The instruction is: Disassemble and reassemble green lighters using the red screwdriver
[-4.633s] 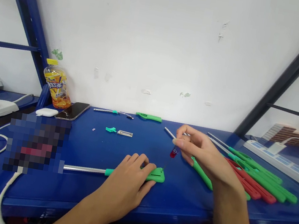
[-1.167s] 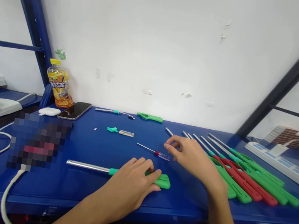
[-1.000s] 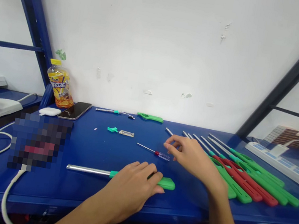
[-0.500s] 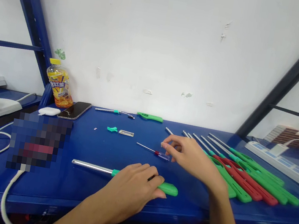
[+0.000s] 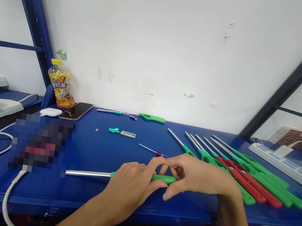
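Observation:
My left hand (image 5: pixel 132 187) is closed around a long-necked lighter (image 5: pixel 164 178) just above the front of the blue table. Its metal tube points left and its green handle points right; my fingers cover the middle of it. At the handle's right end, my right hand (image 5: pixel 201 176) has its fingers curled and its thumb low, gripping that end. Just behind my right hand lies a screwdriver (image 5: pixel 159 154), its clear handle mostly hidden. Farther back are a clear fuel tank with a teal piece (image 5: pixel 128 134), a thin metal tube with wires (image 5: pixel 107 111) and a green handle shell (image 5: pixel 152 118).
Several green and red lighters (image 5: pixel 247 180) lie in a row on the right. A power strip (image 5: pixel 290 165) stands beyond them. At the left are a drink bottle (image 5: pixel 61 87), a phone (image 5: pixel 77 111), a blurred-out item (image 5: pixel 41 144) and a white cable (image 5: pixel 10 189).
My right hand has come from beside the screwdriver down to the lighter's handle end. The lighter has shifted slightly left in my left hand, and its tube has tilted.

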`<state>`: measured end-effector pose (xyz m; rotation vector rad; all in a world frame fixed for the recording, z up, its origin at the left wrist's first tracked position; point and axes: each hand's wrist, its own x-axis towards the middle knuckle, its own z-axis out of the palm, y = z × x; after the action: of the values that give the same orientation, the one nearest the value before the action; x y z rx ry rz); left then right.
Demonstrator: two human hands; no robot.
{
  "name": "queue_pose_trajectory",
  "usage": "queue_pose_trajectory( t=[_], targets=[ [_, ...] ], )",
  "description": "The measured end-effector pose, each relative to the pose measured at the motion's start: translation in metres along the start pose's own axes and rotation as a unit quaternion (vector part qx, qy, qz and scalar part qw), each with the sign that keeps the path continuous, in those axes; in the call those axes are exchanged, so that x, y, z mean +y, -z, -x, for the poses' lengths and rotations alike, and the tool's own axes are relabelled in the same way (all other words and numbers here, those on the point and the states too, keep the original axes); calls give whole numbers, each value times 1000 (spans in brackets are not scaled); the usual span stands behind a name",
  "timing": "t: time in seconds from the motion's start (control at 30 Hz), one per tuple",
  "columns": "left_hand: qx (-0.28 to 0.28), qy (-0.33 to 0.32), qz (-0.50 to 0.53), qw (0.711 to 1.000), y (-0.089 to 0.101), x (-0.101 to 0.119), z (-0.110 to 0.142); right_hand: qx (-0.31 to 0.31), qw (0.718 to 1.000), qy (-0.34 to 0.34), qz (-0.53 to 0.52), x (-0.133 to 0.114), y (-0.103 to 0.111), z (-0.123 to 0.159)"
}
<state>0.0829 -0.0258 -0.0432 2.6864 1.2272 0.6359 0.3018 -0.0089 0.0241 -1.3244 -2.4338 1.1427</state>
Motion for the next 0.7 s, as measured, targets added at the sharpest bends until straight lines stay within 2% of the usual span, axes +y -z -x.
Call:
queue_pose_trajectory(
  t=[0.1,0.23,0.3,0.43,0.57,0.7],
  targets=[
    [24,-28,-3,999,-1,-1,3,13,999,14,27,-1,-1,-2],
    [82,-85,-15,993,-2,1,9,16,998,25,64,-1,-1,-5],
    [95,-84,-26,992,-3,1,10,20,997,18,74,2,-2,-6],
    [85,-51,-29,995,-5,0,8,20,998,-6,61,5,-2,-6],
    [60,-74,-30,995,-6,-1,6,8,998,-27,63,3,-3,-4],
    [63,-101,-23,993,-6,-4,5,-2,997,-41,69,4,-3,-3]
  ],
)
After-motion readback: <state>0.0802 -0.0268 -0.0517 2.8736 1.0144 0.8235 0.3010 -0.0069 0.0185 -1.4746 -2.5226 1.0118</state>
